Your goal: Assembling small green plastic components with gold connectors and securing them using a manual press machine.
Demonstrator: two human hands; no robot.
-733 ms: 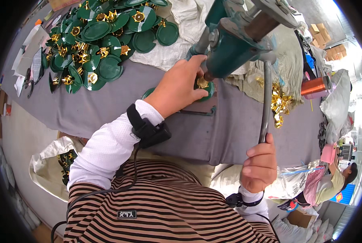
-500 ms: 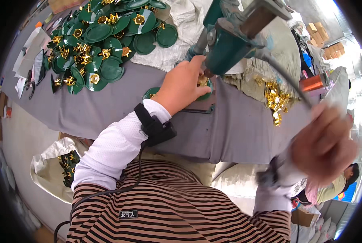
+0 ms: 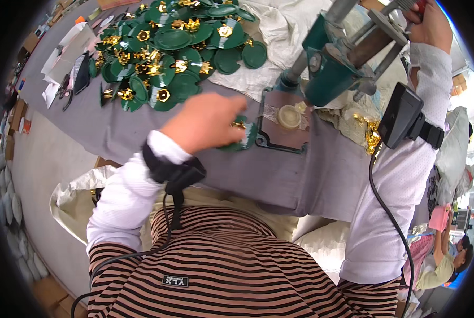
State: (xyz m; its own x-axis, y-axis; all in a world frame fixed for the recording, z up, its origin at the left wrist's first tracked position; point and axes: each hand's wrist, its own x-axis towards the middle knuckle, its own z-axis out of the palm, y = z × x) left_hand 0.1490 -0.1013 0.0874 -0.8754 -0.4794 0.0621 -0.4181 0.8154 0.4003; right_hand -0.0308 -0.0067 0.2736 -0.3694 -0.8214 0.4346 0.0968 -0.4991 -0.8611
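Observation:
A teal hand press (image 3: pixel 329 77) stands at the upper middle, over a flat base (image 3: pixel 279 139) that bears a round pale die (image 3: pixel 289 116). My right hand (image 3: pixel 430 29) is raised at the upper right, its fingers closed about the red knob (image 3: pixel 421 4) of the press lever. Left of the base, my left hand (image 3: pixel 205 123) is smeared by motion. Just by its fingertips lies a green disc (image 3: pixel 249 135) with a gold flower-shaped piece on it; whether the fingers touch it is unclear.
Many green discs with gold pieces form a heap (image 3: pixel 173 40) at the upper left. Loose gold pieces (image 3: pixel 372 135) lie right of the press. Scissors (image 3: pixel 66 94) and papers rest at the far left. A white sack (image 3: pixel 70 204) stands below the table edge. People (image 3: pixel 444 259) are at the right.
My right hand has swung from the lower right up to the upper right with the lever. My left hand has moved left, away from the press, and the die is now uncovered. The view has shifted.

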